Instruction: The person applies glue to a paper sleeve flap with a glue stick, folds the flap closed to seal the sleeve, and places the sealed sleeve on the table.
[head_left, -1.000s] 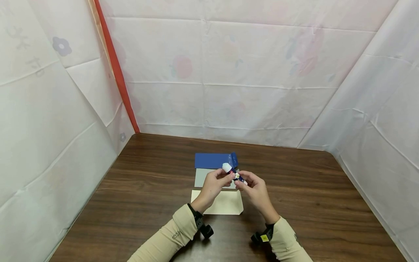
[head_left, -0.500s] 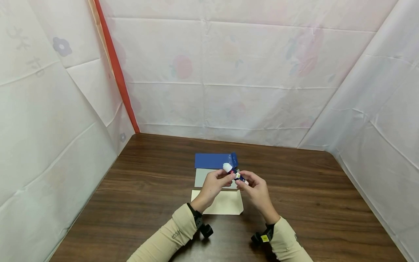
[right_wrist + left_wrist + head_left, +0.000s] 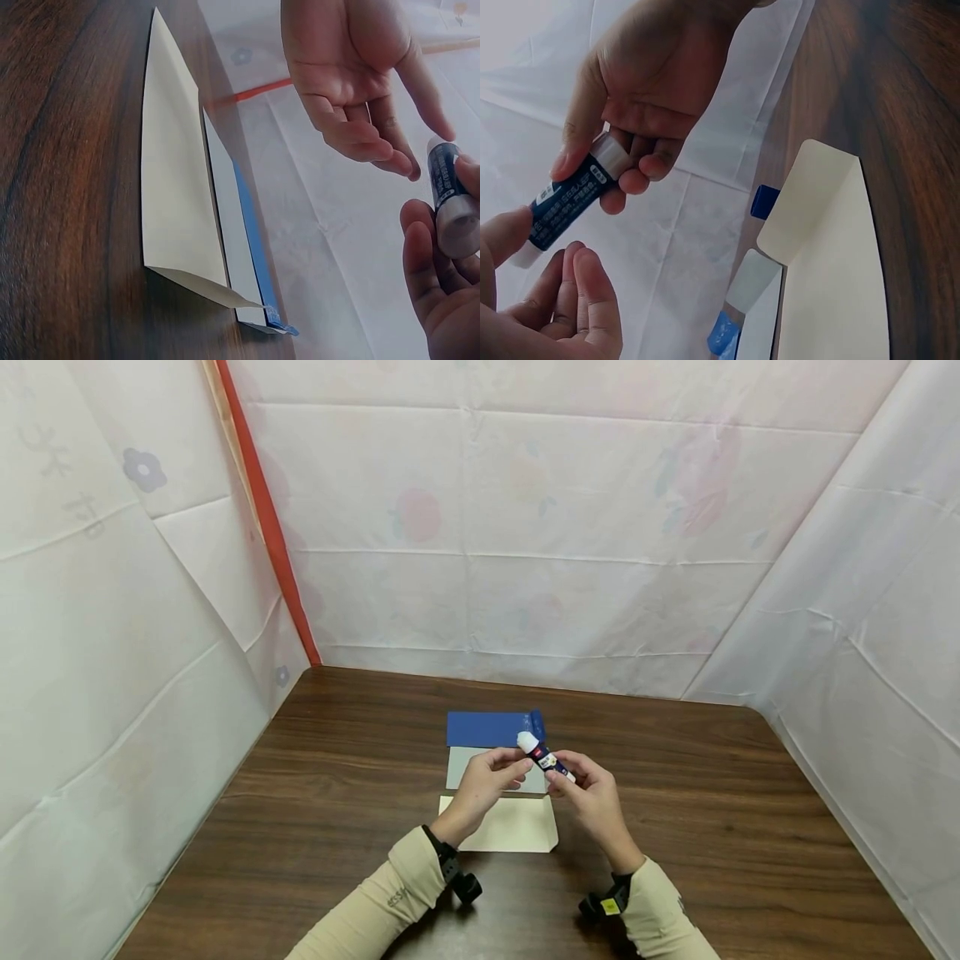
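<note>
My right hand [image 3: 597, 797] pinches a glue stick [image 3: 551, 762] with a dark blue printed label and white ends, tilted over the envelopes. In the left wrist view, the right thumb and fingers grip one end of its barrel. My left hand [image 3: 480, 789] is beside the other end: its thumb touches the stick, while its fingers [image 3: 360, 139] stretch out apart from it. Below lie a cream envelope [image 3: 513, 825], a grey-green envelope [image 3: 461, 767] partly covered by the left hand, and a blue envelope [image 3: 486, 729] with whitish smears near its right flap.
The envelopes lie in a column on the dark wooden table [image 3: 337, 793], flaps to the right. A small dark blue piece [image 3: 763, 201] shows behind the cream flap. White patterned sheets [image 3: 480, 527] enclose the table's back and sides, with a red strip [image 3: 270, 527] at the left corner.
The glue stick and my right hand have shifted slightly to the right. My left hand has moved a little left, its fingers coming off the stick, so more of the label shows.
</note>
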The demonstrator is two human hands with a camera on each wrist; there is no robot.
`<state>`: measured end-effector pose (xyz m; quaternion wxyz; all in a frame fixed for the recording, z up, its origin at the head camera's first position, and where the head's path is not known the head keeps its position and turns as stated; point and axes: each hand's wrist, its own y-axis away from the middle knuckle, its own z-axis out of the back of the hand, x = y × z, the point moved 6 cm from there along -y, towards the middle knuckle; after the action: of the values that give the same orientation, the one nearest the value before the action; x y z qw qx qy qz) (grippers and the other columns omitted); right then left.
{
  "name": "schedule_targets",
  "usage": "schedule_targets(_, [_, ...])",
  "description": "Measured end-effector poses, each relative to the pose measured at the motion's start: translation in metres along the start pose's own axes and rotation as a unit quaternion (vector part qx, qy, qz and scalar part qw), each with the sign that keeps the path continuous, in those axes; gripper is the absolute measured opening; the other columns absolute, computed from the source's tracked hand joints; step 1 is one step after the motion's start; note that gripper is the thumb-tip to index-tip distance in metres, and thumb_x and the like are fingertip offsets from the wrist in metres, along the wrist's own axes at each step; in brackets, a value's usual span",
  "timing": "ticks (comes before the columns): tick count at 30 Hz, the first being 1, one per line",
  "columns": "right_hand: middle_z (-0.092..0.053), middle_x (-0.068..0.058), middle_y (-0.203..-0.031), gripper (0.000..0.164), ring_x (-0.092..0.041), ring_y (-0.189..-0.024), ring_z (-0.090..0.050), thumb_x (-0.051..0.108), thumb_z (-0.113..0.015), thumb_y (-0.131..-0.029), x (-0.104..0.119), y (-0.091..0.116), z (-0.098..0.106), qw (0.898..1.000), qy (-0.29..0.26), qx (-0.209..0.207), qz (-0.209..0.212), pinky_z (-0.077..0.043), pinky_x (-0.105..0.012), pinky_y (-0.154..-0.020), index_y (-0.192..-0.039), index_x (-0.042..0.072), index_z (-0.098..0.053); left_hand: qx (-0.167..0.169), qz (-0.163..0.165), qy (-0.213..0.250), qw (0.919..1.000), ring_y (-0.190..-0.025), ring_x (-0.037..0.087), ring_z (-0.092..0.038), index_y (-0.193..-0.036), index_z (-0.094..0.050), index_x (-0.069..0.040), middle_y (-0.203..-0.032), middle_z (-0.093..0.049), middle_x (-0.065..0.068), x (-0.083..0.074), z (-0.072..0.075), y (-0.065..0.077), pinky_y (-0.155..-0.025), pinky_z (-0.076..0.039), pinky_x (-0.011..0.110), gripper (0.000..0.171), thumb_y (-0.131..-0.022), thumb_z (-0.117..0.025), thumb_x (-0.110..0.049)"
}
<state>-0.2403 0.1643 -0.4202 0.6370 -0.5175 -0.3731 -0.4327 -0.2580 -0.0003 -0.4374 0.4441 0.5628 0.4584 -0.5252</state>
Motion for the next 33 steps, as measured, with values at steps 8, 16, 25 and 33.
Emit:
schedule_targets(8, [-0.066,-0.018,-0.088,0.025,-0.012,-0.066,-0.067,0.003,-0.068,-0.089,-0.001,-0.001,0.003,1.0,0.003,-0.009,-0.01,-0.06,-0.034,-0.063,-0.111,-0.007,-0.065,0.017,-0.009,-0.024,0.9995,-0.088,0.014,-0.064,-0.117,-0.065,0.005,-0.112,-0.068,0.021,0.001,0.005,-0.001,-0.078,-0.056,0.028,0.031,-0.094,-0.065,-0.016])
schedule_targets(16, [-0.066,-0.006,-0.085,0.025,-0.01,-0.065,-0.066,0.003,-0.069,-0.088,-0.003,-0.002,0.006,1.0,0.013,-0.014,-0.012,-0.059,-0.032,-0.062,-0.111,-0.006,-0.065,0.028,-0.002,-0.044,0.9986,-0.092,0.016,-0.063,-0.115,-0.065,0.006,-0.111,-0.068,0.017,0.001,0.008,0.0,-0.087,-0.055,0.044,0.03,-0.093,-0.064,-0.015])
schedule_targets(25, [-0.065,-0.006,-0.083,0.026,-0.015,-0.066,-0.068,0.005,-0.069,-0.089,-0.003,0.0,0.01,1.0,0.007,-0.016,-0.023,-0.059,-0.029,-0.062,-0.112,-0.005,-0.066,0.055,-0.006,-0.096,0.9939,-0.086,0.008,-0.062,-0.11,-0.068,0.004,-0.11,-0.069,0.018,0.001,0.01,0.001,-0.083,-0.055,0.046,0.025,-0.092,-0.065,-0.014])
schedule_targets(33, [-0.066,-0.015,-0.082,0.025,-0.006,-0.065,-0.066,0.003,-0.068,-0.089,-0.003,0.001,0.013,0.999,-0.001,-0.022,-0.027,-0.057,-0.021,-0.061,-0.112,-0.007,-0.065,0.075,-0.002,-0.14,0.9873,-0.085,0.009,-0.062,-0.111,-0.067,0.005,-0.105,-0.07,0.014,0.006,0.012,0.001,-0.081,-0.055,0.038,0.03,-0.092,-0.067,-0.018])
